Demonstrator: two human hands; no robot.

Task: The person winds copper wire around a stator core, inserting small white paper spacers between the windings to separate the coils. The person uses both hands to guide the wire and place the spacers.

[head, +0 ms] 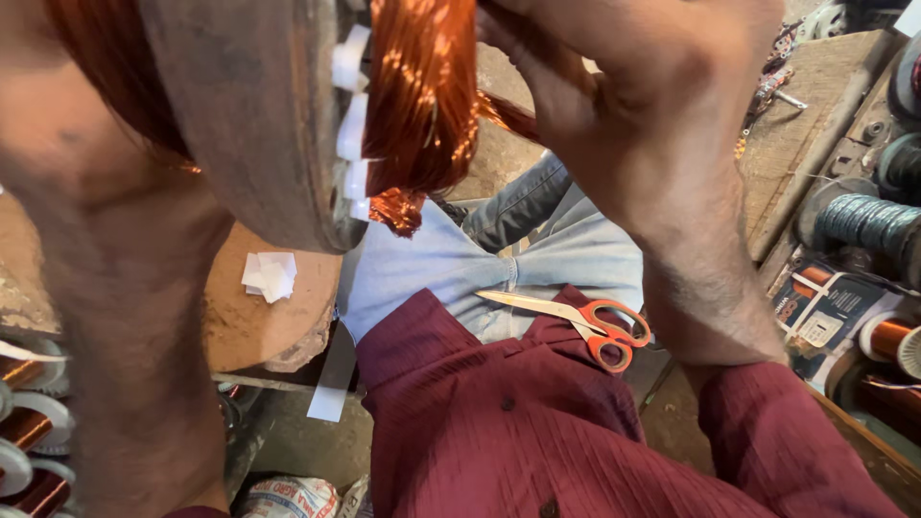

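We hold the copper winding [422,96] up close, bulging from the round metal stator [249,115]; our right hand [633,105] curls shut around its strands, while our left hand's grip is out of sight. A hard tug could nick the wire's enamel. Scissors [585,321] rest on our lap, wire spools [887,336] around on the cluttered floor.

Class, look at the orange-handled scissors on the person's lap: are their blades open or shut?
Shut. The scissors lie flat on the lap with both blades together as one strip, and the handle loops side by side.
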